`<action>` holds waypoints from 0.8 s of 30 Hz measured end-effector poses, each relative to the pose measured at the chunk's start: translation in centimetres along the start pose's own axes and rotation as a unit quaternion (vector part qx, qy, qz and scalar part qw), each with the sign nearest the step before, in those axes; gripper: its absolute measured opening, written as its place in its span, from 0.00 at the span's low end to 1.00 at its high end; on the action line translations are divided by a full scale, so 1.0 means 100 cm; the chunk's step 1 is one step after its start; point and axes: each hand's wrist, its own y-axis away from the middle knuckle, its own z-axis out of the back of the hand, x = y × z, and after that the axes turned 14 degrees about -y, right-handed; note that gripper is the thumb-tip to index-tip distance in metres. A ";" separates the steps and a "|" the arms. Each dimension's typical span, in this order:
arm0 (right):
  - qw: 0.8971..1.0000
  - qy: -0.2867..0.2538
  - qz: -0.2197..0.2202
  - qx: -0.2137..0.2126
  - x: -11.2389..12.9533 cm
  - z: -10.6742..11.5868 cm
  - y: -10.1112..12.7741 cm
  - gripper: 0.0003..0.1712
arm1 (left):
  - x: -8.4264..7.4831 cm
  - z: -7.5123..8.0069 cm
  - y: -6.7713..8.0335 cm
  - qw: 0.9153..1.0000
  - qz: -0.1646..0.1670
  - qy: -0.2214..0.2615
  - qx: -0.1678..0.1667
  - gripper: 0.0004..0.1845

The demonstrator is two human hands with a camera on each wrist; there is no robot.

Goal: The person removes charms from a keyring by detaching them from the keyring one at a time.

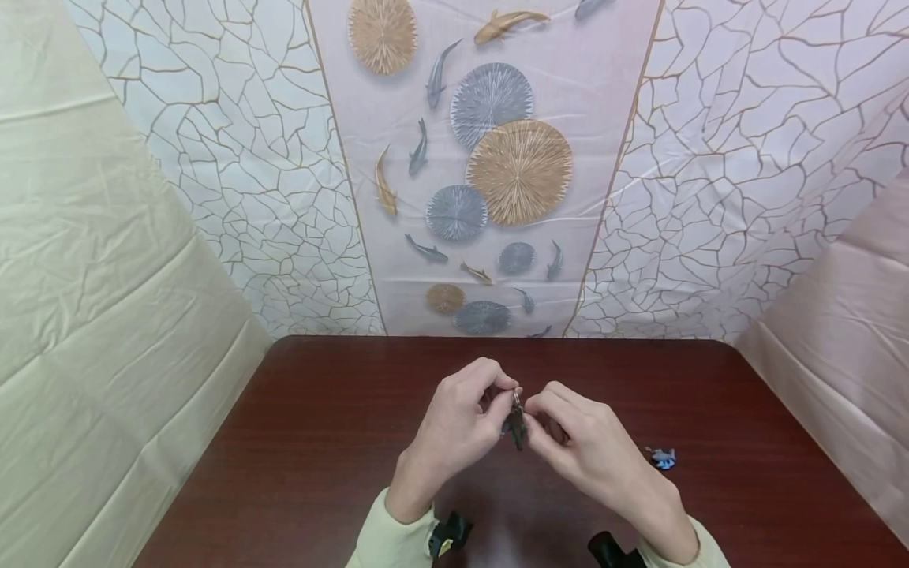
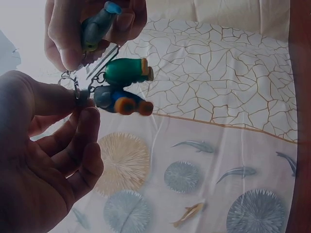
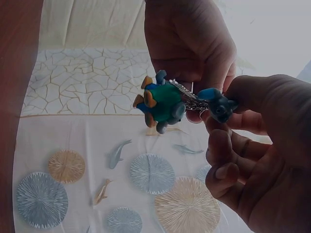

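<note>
Grip narrowed to a pinch, the left hand (image 1: 458, 418) holds a slim silver metal ring (image 2: 77, 91), while the right hand (image 1: 592, 442) pinches at a small grey, blue-tipped figurine (image 3: 222, 108) (by its body or its chain, I can't tell). Held so, the ring likely stays steady, leaving a green-bodied, orange-footed figurine (image 2: 122, 71) dangling over the dark reddish-brown wooden table (image 1: 319, 426). Right of the hands lies a little blue-and-grey trinket (image 1: 663, 458). Behind hangs gold-veined white cloth (image 1: 241, 142); plain cream cloth (image 1: 92, 315) drapes the left.

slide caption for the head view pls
Left hand and right hand hold keychains over a dark table; a blue trinket lies at right.
</note>
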 end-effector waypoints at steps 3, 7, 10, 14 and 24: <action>1.000 0.003 -0.002 0.003 0.000 0.001 0.000 0.15 | -0.001 0.000 0.000 1.000 -0.003 0.001 -0.002 0.08; 1.000 0.014 0.002 0.011 0.001 0.002 0.000 0.14 | -0.001 -0.001 0.000 1.000 0.001 0.000 0.002 0.08; 0.999 0.030 0.001 0.023 0.002 0.003 0.000 0.13 | -0.001 -0.002 0.001 1.000 0.006 -0.003 0.008 0.08; 0.997 0.063 -0.007 0.052 0.004 0.004 0.001 0.12 | 0.000 0.001 0.001 1.000 0.016 -0.003 0.017 0.09; 0.996 0.065 0.001 0.065 0.004 0.002 0.002 0.13 | 0.008 0.018 -0.001 0.998 0.035 0.050 0.031 0.05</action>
